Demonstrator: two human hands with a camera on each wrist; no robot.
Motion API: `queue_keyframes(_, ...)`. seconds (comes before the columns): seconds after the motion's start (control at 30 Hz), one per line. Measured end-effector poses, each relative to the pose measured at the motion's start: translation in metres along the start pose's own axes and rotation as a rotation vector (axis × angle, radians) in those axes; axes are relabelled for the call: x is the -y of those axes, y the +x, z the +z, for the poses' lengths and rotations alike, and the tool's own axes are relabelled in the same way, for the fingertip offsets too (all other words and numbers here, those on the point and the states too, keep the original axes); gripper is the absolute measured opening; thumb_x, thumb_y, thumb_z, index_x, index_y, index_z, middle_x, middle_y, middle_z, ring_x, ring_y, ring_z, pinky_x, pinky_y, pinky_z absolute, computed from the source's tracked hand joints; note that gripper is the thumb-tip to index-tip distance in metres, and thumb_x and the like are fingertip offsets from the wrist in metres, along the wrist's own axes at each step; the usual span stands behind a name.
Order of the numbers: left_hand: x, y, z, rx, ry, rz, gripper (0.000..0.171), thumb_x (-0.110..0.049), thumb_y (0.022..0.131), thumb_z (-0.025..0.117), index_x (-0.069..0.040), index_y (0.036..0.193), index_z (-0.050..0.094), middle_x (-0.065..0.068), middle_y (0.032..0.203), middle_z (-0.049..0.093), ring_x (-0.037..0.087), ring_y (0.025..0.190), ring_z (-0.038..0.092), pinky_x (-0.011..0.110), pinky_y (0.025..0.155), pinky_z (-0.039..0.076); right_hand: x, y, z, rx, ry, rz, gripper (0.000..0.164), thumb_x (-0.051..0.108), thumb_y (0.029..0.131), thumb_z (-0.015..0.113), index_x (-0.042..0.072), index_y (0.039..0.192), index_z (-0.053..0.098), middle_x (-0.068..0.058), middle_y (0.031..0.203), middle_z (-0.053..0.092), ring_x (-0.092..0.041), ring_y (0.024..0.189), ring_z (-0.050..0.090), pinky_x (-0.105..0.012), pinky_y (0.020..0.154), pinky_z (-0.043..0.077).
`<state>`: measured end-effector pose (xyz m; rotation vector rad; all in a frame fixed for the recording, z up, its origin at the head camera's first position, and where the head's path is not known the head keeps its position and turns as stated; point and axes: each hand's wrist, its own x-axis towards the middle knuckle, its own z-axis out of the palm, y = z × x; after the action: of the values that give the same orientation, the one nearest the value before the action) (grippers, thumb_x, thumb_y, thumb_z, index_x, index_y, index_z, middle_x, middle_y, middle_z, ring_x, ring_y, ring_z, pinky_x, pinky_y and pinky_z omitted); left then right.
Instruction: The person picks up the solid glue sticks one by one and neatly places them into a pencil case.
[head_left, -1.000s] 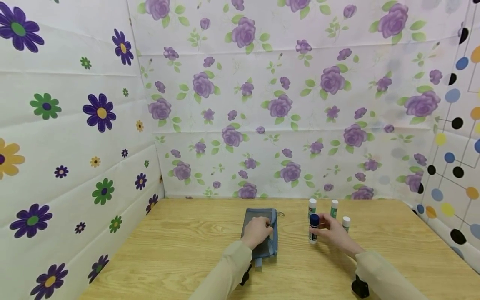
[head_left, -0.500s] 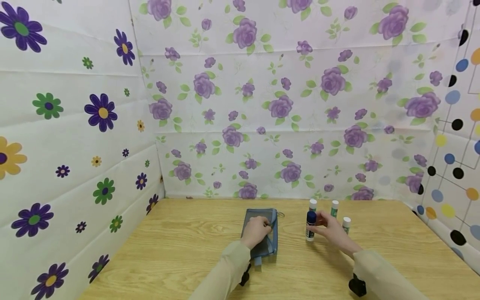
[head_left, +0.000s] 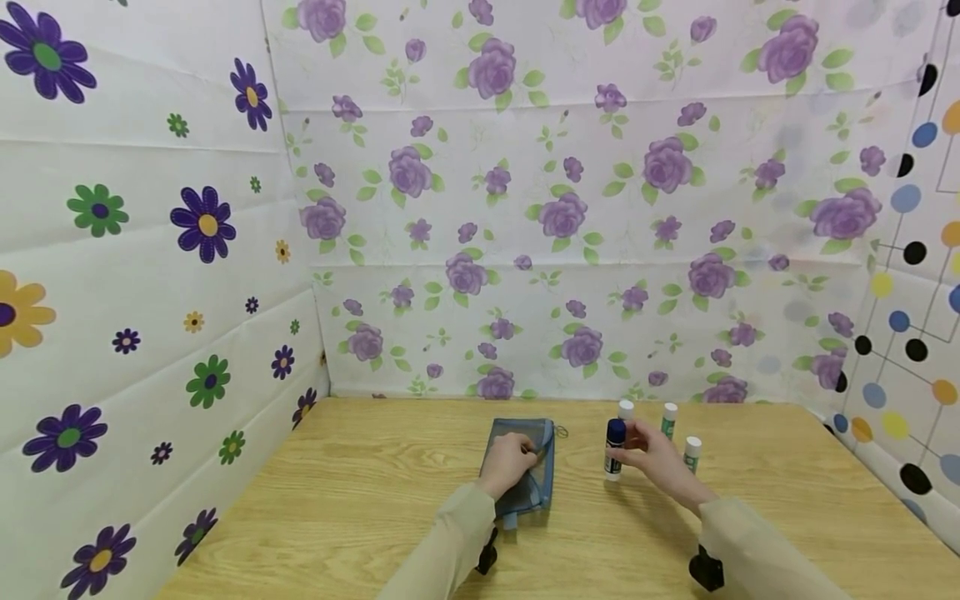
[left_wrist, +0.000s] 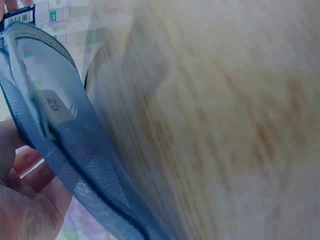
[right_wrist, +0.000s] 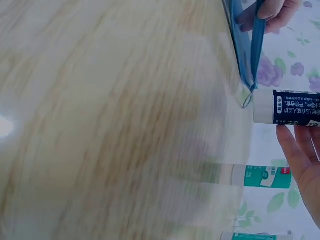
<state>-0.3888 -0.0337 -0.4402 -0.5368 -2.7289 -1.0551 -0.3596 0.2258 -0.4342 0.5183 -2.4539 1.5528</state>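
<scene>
A blue mesh zip pouch (head_left: 517, 502) lies on the table, its top edge pinched and raised by my left hand (head_left: 507, 467). The left wrist view shows the pouch mouth (left_wrist: 45, 85) gaping, with my fingers behind its rim. To the right, my right hand (head_left: 662, 465) grips a glue stick (head_left: 614, 450) with a dark blue cap and white base. It stays upright, a short way from the pouch. In the right wrist view the label of this glue stick (right_wrist: 297, 107) shows, and its base appears raised off the table.
Three green glue sticks with white caps stand behind and beside my right hand: one at the back left (head_left: 626, 409), one at the back right (head_left: 669, 419), one nearer (head_left: 692, 455). A small metal ring (head_left: 561, 431) hangs from the pouch corner. Patterned sheets (head_left: 450, 208) enclose the wooden table (head_left: 360, 500).
My right hand has carried the blue-capped glue stick left, toward the pouch. My left hand keeps hold of the pouch edge, which has shifted slightly and lifted a little wider.
</scene>
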Motion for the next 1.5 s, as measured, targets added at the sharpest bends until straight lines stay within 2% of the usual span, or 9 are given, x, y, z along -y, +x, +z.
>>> queue_keyframes(0.27,0.004,0.001,0.001,-0.044,-0.012,-0.007,0.012,-0.004,0.081,0.063,-0.003,0.091,0.069,0.002,0.083,0.063,0.019,0.078,0.059,0.032,0.064,0.047,0.004,0.001,0.001,-0.009,0.031,0.013,0.032,0.021,0.081,0.068,0.002,0.102,0.052,-0.010,0.097,0.054,-0.027,0.093,0.054,-0.035,0.072,0.045)
queue_keyframes(0.43,0.006,0.000,0.002,-0.067,-0.036,-0.005,0.011,-0.003,0.079,0.064,-0.003,0.088,0.069,0.002,0.080,0.062,0.017,0.073,0.058,0.030,0.061,0.046,0.006,0.002,0.004,-0.017,0.060,0.031,0.034,0.022,0.081,0.069,0.003,0.103,0.052,-0.010,0.096,0.055,-0.026,0.092,0.055,-0.035,0.071,0.046)
queue_keyframes(0.73,0.008,0.001,0.003,-0.081,-0.067,-0.029,0.009,-0.002,0.079,0.064,-0.004,0.086,0.069,0.001,0.078,0.062,0.012,0.064,0.053,0.028,0.056,0.044,0.004,0.008,0.012,0.007,0.223,0.059,0.032,0.009,0.081,0.067,-0.004,0.105,0.050,-0.016,0.097,0.055,-0.029,0.088,0.055,-0.042,0.074,0.047)
queue_keyframes(0.87,0.008,0.001,0.003,-0.080,-0.086,-0.040,0.009,-0.002,0.079,0.064,-0.003,0.086,0.069,0.002,0.078,0.062,0.010,0.059,0.051,0.027,0.052,0.043,0.004,0.010,0.014,0.003,0.230,0.074,0.030,0.007,0.082,0.066,-0.004,0.104,0.050,-0.015,0.096,0.056,-0.029,0.087,0.055,-0.044,0.074,0.046)
queue_keyframes(1.03,0.006,0.000,0.002,-0.081,-0.110,-0.038,0.009,-0.001,0.078,0.063,-0.002,0.086,0.069,0.003,0.077,0.061,0.010,0.050,0.049,0.026,0.046,0.042,0.009,0.010,0.019,-0.025,0.217,0.109,0.034,0.011,0.081,0.068,-0.004,0.105,0.051,-0.015,0.096,0.055,-0.027,0.087,0.056,-0.041,0.074,0.047)
queue_keyframes(1.2,0.005,-0.002,0.001,-0.070,-0.152,-0.051,0.010,0.001,0.079,0.062,0.000,0.087,0.068,0.003,0.075,0.061,0.010,0.040,0.044,0.026,0.039,0.039,0.014,0.009,0.023,-0.039,0.231,0.122,0.038,0.012,0.081,0.068,-0.006,0.110,0.050,-0.016,0.098,0.055,-0.028,0.088,0.056,-0.043,0.075,0.046)
queue_keyframes(1.5,0.005,-0.001,0.002,-0.067,-0.175,-0.068,0.012,0.001,0.079,0.061,0.000,0.088,0.068,0.003,0.074,0.060,0.009,0.036,0.041,0.026,0.037,0.039,0.015,0.014,0.029,-0.043,0.280,0.148,0.041,0.011,0.081,0.067,-0.008,0.113,0.049,-0.016,0.098,0.056,-0.028,0.090,0.056,-0.048,0.078,0.044)
